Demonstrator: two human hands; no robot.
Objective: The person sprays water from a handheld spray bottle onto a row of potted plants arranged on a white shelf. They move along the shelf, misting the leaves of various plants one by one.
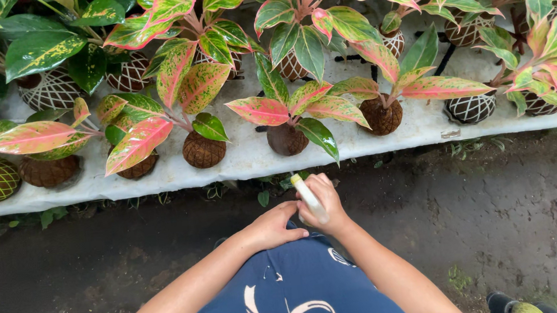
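Pink-green leaves (260, 109), brown moss balls (203, 150), white sheet (251, 156).

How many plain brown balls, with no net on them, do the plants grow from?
5, in the front row: far-left ball, next ball, middle-left ball, centre ball beyond the right hand gripping a white bottle, right ball. Leaves may hide more.

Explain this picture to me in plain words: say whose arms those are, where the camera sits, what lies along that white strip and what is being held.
There is one picture, taken by a camera worn on a person's head, looking down. The two bare arms are that person's own. The right hand grips a small white tube-like thing; what it is, I cannot tell. The left hand rests beside it, holding nothing that shows. Ahead, a white sheet carries rows of plants with pink-and-green leaves, their roots bound into brown balls, some netted with string. Below is dark wet ground.
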